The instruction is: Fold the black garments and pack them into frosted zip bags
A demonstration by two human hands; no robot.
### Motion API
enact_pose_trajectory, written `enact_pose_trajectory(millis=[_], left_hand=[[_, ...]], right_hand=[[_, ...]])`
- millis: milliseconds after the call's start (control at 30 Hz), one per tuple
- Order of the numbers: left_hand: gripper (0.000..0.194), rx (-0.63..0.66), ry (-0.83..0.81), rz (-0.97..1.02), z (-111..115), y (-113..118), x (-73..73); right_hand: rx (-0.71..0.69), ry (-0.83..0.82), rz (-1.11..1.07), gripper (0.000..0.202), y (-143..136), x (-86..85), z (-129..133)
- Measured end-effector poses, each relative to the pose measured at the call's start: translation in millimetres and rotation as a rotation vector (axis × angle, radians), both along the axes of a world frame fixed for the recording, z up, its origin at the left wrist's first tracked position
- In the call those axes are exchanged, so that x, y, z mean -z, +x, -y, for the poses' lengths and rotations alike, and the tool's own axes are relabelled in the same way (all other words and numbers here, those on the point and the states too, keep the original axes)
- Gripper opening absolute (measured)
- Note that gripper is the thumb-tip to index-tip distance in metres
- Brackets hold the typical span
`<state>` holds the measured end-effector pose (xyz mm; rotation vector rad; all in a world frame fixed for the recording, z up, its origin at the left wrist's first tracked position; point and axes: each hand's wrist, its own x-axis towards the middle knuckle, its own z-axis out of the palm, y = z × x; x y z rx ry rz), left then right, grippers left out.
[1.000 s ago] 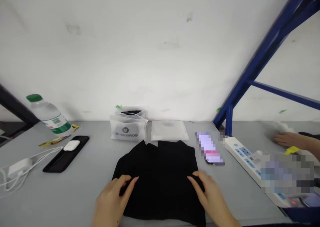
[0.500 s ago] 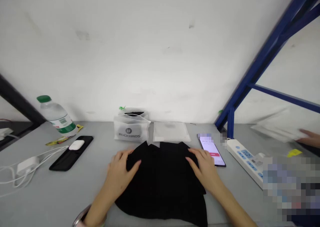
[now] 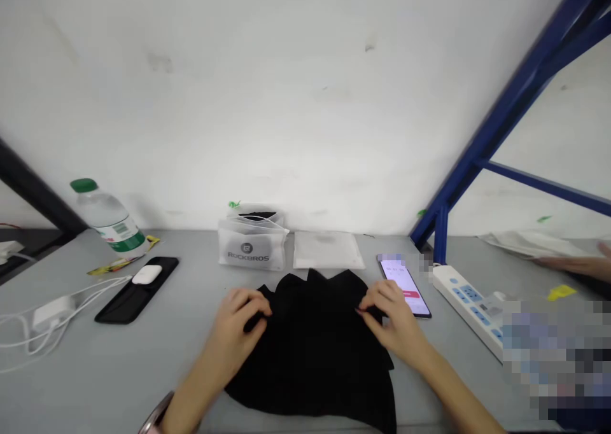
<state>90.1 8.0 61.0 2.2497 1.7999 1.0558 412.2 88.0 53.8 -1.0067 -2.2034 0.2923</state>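
Left hand [image 3: 238, 324] and right hand [image 3: 396, 322], both mine, pinch opposite sides of a matte black fabric piece [image 3: 319, 351], lower centre of frame; it lies largely spread, its upper edge peaked, not yet even.

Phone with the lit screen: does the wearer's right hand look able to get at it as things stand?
Probably yes. The right hand is right beside the phone, and nothing visible blocks the way. It seems to be pinching the black cloth, so it would likely need to let go first.
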Motion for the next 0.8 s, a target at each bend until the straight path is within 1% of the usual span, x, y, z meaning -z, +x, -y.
enact_pose_trajectory(millis=[33,100,200,233,300,367,433,467,533,567,633,667,733,800], left_hand=[[0.019,0.026,0.028,-0.037,10.2,-1.2,5.3],[0.021,0.036,0.030,-0.112,27.5,-4.6,18.4],[0.024,0.011,-0.008,-0.196,42.9,-9.9,34.5],[0.025,-0.001,-0.013,-0.212,45.4,-10.3,36.4],[0.026,-0.044,0.010,-0.214,47.2,-6.4,33.7],[0.025,-0.086,0.067,-0.175,46.0,6.6,23.9],[0.027,-0.075,0.112,-0.133,43.1,29.0,12.8],[0.030,-0.031,0.111,-0.132,41.5,42.5,8.8],[0.039,0.131,0.083,-0.189,38.7,69.2,6.9],[0.044,0.215,0.061,-0.233,37.8,80.3,9.4],[0.049,0.314,0.022,-0.310,37.3,95.0,19.2],[0.050,0.329,0.011,-0.340,37.7,98.3,25.2],[0.051,0.313,0.008,-0.374,39.7,99.1,35.3],[0.051,0.288,0.018,-0.386,42.0,97.3,40.3]], right_hand=[[-0.033,0.007,0.000,0.012,4.5,3.7,10.7],[-0.073,-0.031,0.031,0.015,12.4,13.2,28.9],[-0.089,-0.125,0.089,0.015,20.7,23.6,45.0],[-0.090,-0.154,0.098,0.014,22.7,24.3,47.2],[-0.073,-0.203,0.069,0.014,26.1,21.8,46.5],[-0.006,-0.234,-0.009,0.019,28.8,17.2,39.1],[0.093,-0.253,-0.073,0.025,30.5,14.4,26.8],[0.132,-0.270,-0.082,0.026,31.0,14.1,20.1],[0.161,-0.344,-0.051,0.028,31.5,14.6,8.3],[0.154,-0.395,-0.019,0.026,31.8,14.7,4.2],[0.127,-0.483,0.048,0.020,33.5,13.1,0.3],[0.112,-0.510,0.075,0.019,34.9,11.1,0.4],[0.078,-0.552,0.096,0.019,38.1,5.1,3.1],[0.048,-0.605,0.068,0.019,39.0,-2.5,6.6]])
